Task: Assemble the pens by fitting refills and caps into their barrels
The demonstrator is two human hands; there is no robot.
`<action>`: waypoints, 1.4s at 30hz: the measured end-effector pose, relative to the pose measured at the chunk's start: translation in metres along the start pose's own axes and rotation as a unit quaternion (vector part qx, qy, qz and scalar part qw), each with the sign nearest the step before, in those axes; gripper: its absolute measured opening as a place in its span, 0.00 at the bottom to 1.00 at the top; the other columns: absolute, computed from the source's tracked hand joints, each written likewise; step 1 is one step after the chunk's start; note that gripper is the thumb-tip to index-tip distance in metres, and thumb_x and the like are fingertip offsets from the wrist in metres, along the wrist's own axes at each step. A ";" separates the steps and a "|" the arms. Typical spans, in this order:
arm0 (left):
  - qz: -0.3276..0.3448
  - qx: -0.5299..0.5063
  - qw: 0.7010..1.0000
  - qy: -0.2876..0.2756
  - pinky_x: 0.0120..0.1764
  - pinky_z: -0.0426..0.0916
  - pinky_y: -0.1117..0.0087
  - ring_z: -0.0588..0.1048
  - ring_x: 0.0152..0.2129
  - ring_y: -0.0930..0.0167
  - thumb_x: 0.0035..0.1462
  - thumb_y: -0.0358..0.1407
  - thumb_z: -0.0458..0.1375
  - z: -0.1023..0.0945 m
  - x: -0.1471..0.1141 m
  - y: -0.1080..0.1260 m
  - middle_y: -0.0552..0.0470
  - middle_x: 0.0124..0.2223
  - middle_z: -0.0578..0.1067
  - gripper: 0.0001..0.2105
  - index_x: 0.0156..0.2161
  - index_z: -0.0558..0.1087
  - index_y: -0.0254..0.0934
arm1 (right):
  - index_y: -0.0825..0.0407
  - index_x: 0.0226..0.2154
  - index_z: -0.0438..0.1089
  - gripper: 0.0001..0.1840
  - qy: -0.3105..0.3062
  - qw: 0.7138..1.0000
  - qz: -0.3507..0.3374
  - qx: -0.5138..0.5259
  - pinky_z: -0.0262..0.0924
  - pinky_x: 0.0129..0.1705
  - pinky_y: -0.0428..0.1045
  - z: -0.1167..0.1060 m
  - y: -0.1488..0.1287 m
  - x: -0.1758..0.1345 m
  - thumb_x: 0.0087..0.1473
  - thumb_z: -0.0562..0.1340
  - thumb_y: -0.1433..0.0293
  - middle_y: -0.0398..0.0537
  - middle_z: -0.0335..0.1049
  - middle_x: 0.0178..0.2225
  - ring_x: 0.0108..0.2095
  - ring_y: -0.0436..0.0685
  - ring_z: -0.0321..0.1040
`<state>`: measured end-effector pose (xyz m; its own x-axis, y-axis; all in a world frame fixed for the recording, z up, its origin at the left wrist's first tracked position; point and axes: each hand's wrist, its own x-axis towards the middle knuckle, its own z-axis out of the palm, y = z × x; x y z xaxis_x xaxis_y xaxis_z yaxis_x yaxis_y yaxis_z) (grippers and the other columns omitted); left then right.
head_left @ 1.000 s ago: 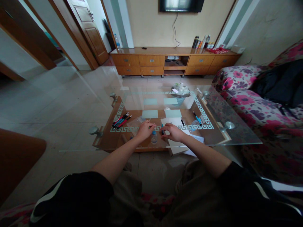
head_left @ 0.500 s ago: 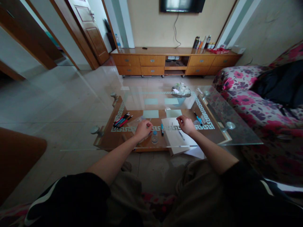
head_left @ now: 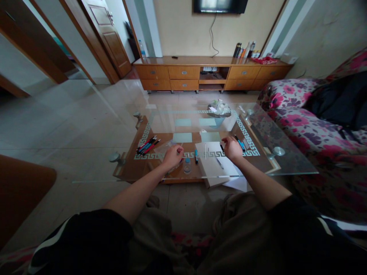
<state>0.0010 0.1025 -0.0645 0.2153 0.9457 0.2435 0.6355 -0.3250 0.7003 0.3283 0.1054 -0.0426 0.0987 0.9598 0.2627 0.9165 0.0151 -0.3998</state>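
Note:
My left hand (head_left: 173,156) is closed above the near part of the glass table (head_left: 160,167). What its curled fingers hold, if anything, is too small to make out. Just right of it stand a small clear bottle with a blue cap (head_left: 187,166) and a blue-and-black marker (head_left: 196,156). My right hand (head_left: 233,149) is pinched over the right side of a white box (head_left: 210,162), with a small dark piece showing at its fingertips. A pen (head_left: 220,163) lies on the box. Blue markers (head_left: 239,143) lie beyond my right hand, partly hidden by it.
Several red, blue and black pens (head_left: 148,146) lie in a pile at the table's left. White paper (head_left: 236,184) shows under the box. Behind the table are a filled waste basket (head_left: 219,114) and a wooden cabinet (head_left: 183,72). A flowered sofa (head_left: 295,114) stands on the right.
My right hand has shifted right, towards the blue markers, and a dark piece now shows by its fingertips. My left hand stays almost where it was.

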 end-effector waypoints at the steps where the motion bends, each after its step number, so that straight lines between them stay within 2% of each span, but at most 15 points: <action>1: -0.001 -0.007 1.000 0.003 0.43 0.65 0.67 0.71 0.33 0.67 0.54 0.29 0.57 0.000 0.000 0.000 0.50 0.33 0.74 0.05 0.34 0.75 0.37 | 0.55 0.44 0.74 0.19 -0.001 1.000 0.007 -0.003 0.62 0.44 0.52 0.000 0.001 0.000 0.56 0.52 0.78 0.57 0.72 0.44 0.42 0.60 0.70; 6: -0.001 -0.015 1.000 0.010 0.42 0.65 0.67 0.71 0.32 0.67 0.53 0.28 0.57 0.001 0.000 -0.002 0.50 0.33 0.74 0.06 0.36 0.75 0.37 | 0.54 0.43 0.73 0.15 -0.007 1.000 0.014 -0.019 0.62 0.43 0.53 -0.001 0.001 -0.002 0.58 0.54 0.73 0.58 0.71 0.45 0.42 0.62 0.69; 9: -0.001 -0.002 1.000 0.009 0.42 0.65 0.67 0.72 0.32 0.67 0.54 0.28 0.56 0.002 0.000 -0.003 0.50 0.33 0.74 0.07 0.37 0.74 0.37 | 0.54 0.43 0.73 0.14 -0.013 1.000 -0.011 -0.024 0.62 0.44 0.53 -0.001 -0.005 -0.004 0.58 0.55 0.70 0.57 0.71 0.44 0.41 0.62 0.69; 13: 0.004 0.024 1.000 0.002 0.41 0.66 0.66 0.72 0.33 0.67 0.54 0.28 0.56 0.005 0.000 -0.002 0.50 0.35 0.75 0.07 0.38 0.74 0.36 | 0.54 0.44 0.72 0.13 -0.040 0.995 -0.095 -0.011 0.61 0.48 0.54 0.003 -0.019 -0.008 0.60 0.56 0.68 0.56 0.70 0.43 0.44 0.62 0.67; 17: 0.016 0.027 0.999 0.005 0.40 0.66 0.66 0.72 0.33 0.67 0.53 0.27 0.55 0.007 -0.001 -0.001 0.50 0.35 0.75 0.08 0.39 0.74 0.36 | 0.54 0.48 0.70 0.16 -0.075 0.975 -0.208 0.014 0.59 0.52 0.55 0.007 -0.037 -0.014 0.61 0.56 0.66 0.56 0.68 0.45 0.47 0.62 0.65; 21: 0.021 0.021 1.000 0.006 0.40 0.66 0.66 0.72 0.33 0.67 0.53 0.27 0.56 0.009 -0.001 0.002 0.50 0.35 0.75 0.09 0.39 0.74 0.36 | 0.53 0.54 0.67 0.24 -0.129 0.953 -0.273 0.014 0.56 0.53 0.58 0.009 -0.057 -0.024 0.59 0.59 0.59 0.57 0.65 0.50 0.50 0.65 0.61; 27: 0.037 0.021 0.999 0.002 0.41 0.65 0.66 0.72 0.34 0.67 0.53 0.26 0.56 0.009 -0.001 0.004 0.50 0.34 0.75 0.08 0.38 0.74 0.37 | 0.51 0.64 0.57 0.49 -0.195 0.942 -0.273 -0.013 0.53 0.53 0.65 0.012 -0.070 -0.034 0.46 0.67 0.46 0.62 0.56 0.61 0.56 0.72 0.54; 30: 0.045 0.015 0.999 0.001 0.41 0.65 0.66 0.72 0.34 0.67 0.53 0.26 0.56 0.009 -0.002 0.006 0.50 0.34 0.74 0.08 0.38 0.74 0.36 | 0.49 0.67 0.51 0.54 -0.215 0.936 -0.278 -0.016 0.51 0.54 0.66 0.011 -0.071 -0.033 0.44 0.69 0.48 0.60 0.51 0.66 0.58 0.74 0.52; 35: 0.054 0.007 0.999 0.001 0.40 0.65 0.66 0.72 0.34 0.67 0.53 0.26 0.56 0.009 -0.003 0.010 0.49 0.34 0.74 0.08 0.38 0.74 0.36 | 0.45 0.68 0.47 0.51 -0.232 0.929 -0.290 -0.005 0.50 0.54 0.65 0.010 -0.076 -0.034 0.47 0.68 0.58 0.55 0.47 0.69 0.59 0.72 0.51; 42: 0.050 0.017 0.999 -0.002 0.40 0.66 0.66 0.72 0.33 0.67 0.53 0.27 0.56 0.009 -0.003 0.012 0.50 0.33 0.74 0.07 0.37 0.74 0.36 | 0.51 0.66 0.51 0.45 -0.221 0.934 -0.281 0.018 0.52 0.53 0.64 0.014 -0.079 -0.036 0.49 0.66 0.61 0.59 0.63 0.59 0.57 0.71 0.53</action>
<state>0.0144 0.0957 -0.0627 0.2825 0.9086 0.3077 0.6361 -0.4176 0.6488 0.2471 0.0738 -0.0330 -0.5704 0.8195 0.0544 0.7612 0.5524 -0.3399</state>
